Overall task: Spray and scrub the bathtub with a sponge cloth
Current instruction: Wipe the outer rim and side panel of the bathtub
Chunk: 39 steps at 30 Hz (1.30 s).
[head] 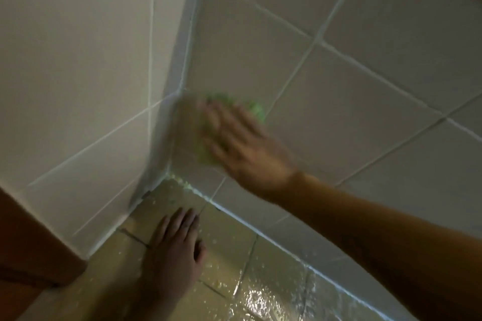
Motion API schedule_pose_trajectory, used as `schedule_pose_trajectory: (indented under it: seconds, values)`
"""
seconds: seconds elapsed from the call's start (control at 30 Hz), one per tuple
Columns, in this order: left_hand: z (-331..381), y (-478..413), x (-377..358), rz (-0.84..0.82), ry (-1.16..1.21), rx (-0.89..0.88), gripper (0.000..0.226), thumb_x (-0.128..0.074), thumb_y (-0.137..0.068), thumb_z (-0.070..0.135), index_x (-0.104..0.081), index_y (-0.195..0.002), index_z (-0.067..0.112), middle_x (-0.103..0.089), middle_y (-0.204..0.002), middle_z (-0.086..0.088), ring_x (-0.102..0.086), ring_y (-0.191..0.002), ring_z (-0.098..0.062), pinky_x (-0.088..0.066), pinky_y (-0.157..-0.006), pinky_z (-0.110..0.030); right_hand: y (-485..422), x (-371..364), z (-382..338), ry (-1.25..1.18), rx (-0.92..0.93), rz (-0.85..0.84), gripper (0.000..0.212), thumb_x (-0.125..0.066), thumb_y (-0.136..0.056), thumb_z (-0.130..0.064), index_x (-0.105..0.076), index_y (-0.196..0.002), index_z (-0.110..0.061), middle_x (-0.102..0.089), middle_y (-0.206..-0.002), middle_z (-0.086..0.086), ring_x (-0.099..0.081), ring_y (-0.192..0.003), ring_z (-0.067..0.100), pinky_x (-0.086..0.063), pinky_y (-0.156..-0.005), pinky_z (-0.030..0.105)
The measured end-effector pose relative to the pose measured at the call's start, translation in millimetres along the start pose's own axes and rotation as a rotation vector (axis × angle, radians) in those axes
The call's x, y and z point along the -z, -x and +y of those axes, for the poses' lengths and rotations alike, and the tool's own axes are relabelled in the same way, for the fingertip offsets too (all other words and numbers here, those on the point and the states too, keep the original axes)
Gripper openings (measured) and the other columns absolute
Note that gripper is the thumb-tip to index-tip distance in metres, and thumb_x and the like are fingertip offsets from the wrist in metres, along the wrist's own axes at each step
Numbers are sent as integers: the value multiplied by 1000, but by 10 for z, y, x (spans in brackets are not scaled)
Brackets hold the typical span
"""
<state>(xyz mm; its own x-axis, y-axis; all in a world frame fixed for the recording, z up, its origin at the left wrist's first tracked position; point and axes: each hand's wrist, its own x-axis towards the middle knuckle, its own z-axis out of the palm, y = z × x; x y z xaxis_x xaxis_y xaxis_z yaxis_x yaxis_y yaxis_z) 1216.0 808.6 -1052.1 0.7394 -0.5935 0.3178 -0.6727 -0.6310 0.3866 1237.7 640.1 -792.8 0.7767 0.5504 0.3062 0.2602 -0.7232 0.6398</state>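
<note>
Green cloth (257,109) crumpled, blurred, lay against wall (339,81). Right hand (242,148) pressed it, fingers spread straight. Left hand (174,247) flat on wet ledge (229,237), fingers straight.

home bathroom: white tiled walls (339,21) meeting at corner, wet tiled ledge (227,237).

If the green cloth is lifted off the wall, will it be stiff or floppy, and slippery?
Probably floppy: the green cloth bunches unevenly under the right hand. Likely light, since spread fingers alone hold it against the wall tiles. Perhaps slippery: the ledge below glistens wet.
</note>
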Motion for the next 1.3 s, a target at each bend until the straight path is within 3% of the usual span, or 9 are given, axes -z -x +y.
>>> schedule_pose_trajectory:
  seconds: [0.1,0.3,0.43,0.53,0.73,0.93,1.13,1.2,1.3]
  values:
    - [27,19,16,7,-8,3,55,-52,-87,36,-73,-128,7,-65,-142,-6,-57,-136,-29,-39,-117,-54,227,-214,-201,-44,206,-235,38,-40,-103,-6,-77,-112,-6,-60,-142,22,-57,-133,35,-30,-123,49]
    - [96,-2,89,-10,-30,27,57,-51,-87,36,-72,-131,6,-64,-145,-7,-55,-139,-28,-38,-117,-53,-418,-52,-61,57,-204,67,51,-17,-109,-7,-44,-152,-1,-32,-161,26,-31,-151,41,-16,-126,55]
    - [115,-9,146,-51,-45,43,59,-50,-86,36,-70,-134,8,-62,-147,-5,-53,-141,-26,-38,-118,-53,-148,-476,-468,49,13,-122,40,-38,-106,-8,-60,-138,1,-49,-152,24,-45,-143,39,-28,-123,52]
    - [141,-21,173,-85,-82,46,62,-48,-86,39,-68,-137,8,-60,-149,-5,-51,-142,-26,-37,-119,-53,81,-521,-506,8,119,-258,44,-35,-102,-10,-68,-131,-5,-58,-146,17,-51,-140,33,-26,-125,48]
    - [163,-22,182,-114,-119,22,64,-47,-89,39,-62,-142,7,-56,-152,-8,-47,-146,-27,-32,-122,-53,290,-117,-240,71,-216,-28,45,-31,-110,-7,-41,-154,-3,-31,-163,23,-28,-153,38,-19,-127,53]
    - [136,-30,114,-76,-127,-4,63,-46,-88,38,-66,-137,4,-61,-146,-11,-53,-139,-32,-37,-118,-56,1242,-188,-382,149,209,-459,51,-58,-101,-23,-51,-148,-5,-41,-159,20,-36,-150,35,-6,-128,52]
    - [214,-8,127,-91,-150,-65,63,-41,-93,37,-63,-140,2,-58,-150,-13,-50,-142,-32,-36,-119,-56,1271,440,118,103,-241,-95,51,-39,-109,-5,-34,-159,-9,-29,-166,16,-25,-155,32,-16,-126,51]
    - [206,-11,128,-103,-135,-56,63,-41,-92,39,-64,-139,2,-58,-150,-12,-50,-143,-30,-34,-120,-55,1606,466,42,154,-162,-189,50,-38,-109,-5,-34,-159,-6,-29,-165,18,-26,-154,35,-16,-127,51]
    - [194,-2,142,-96,-127,-82,62,-40,-95,40,-66,-136,1,-60,-148,-14,-50,-143,-31,-34,-121,-55,2198,408,-15,188,197,-485,51,-32,-105,-6,-39,-156,-3,-27,-165,20,-28,-153,35,-8,-128,50]
